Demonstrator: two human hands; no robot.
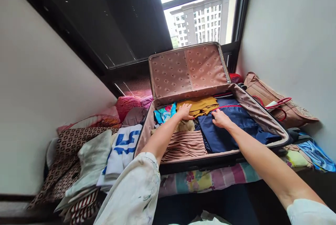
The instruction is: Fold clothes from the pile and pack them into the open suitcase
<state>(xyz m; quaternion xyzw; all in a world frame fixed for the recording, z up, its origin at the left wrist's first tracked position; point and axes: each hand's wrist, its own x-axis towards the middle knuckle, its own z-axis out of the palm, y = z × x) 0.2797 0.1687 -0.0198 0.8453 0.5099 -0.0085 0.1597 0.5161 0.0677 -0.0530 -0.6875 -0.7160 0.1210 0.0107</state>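
Observation:
An open suitcase [265, 118] with a patterned pink-brown lining lies on a bed, its lid [187, 69] propped up against the window. Inside are folded clothes. My left hand [184, 111] rests flat on the left edge of a mustard-yellow garment [202, 105], beside a turquoise printed piece [164, 113]. My right hand [219, 118] presses on the top of a navy blue garment [231, 128] with red trim. A brown striped garment [183, 145] lies in the near left part of the case.
A pile of folded clothes sits left of the case, with a white-and-blue shirt [122, 148] and a brown patterned cloth [69, 148]. A tan bag with red handles [278, 104] leans on the right wall. Blue fabric [316, 155] lies at the right. Floral bedsheet [204, 179] in front.

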